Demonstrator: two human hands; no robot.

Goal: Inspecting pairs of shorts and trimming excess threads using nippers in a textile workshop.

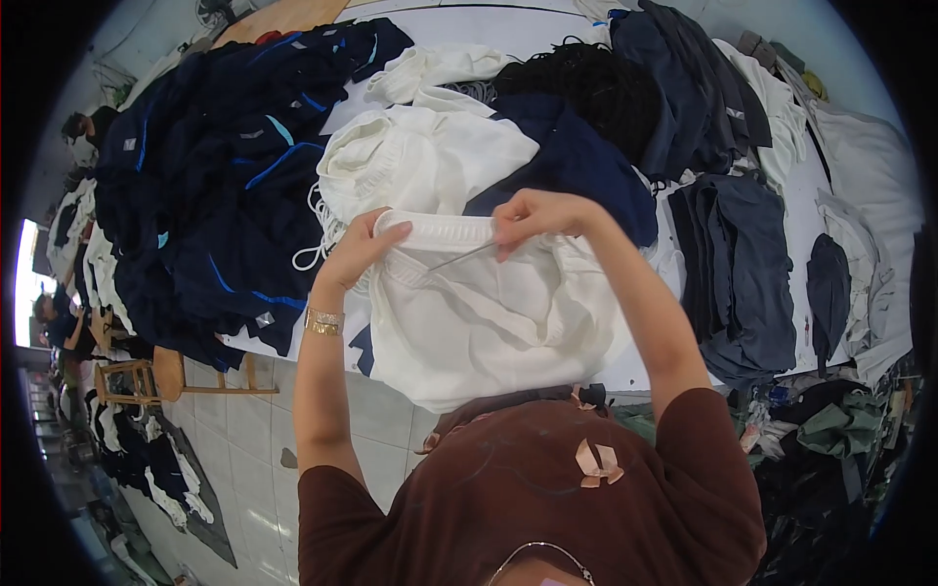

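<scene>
I watched my left hand (362,252) pinch a white garment (469,356) by its ruched waistband (440,230); my right hand (539,217) held a thin, straight rod (463,256).

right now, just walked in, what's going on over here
A person is handling a white garment with both hands. The left hand grips one side of its gathered waistband, while the fingers of the right hand hold a thin grey rod across the opening. Whether its tip is inside the band is hard to tell. On the table, navy garments are heaped to the left and dark grey ones lie stacked to the right.
</scene>
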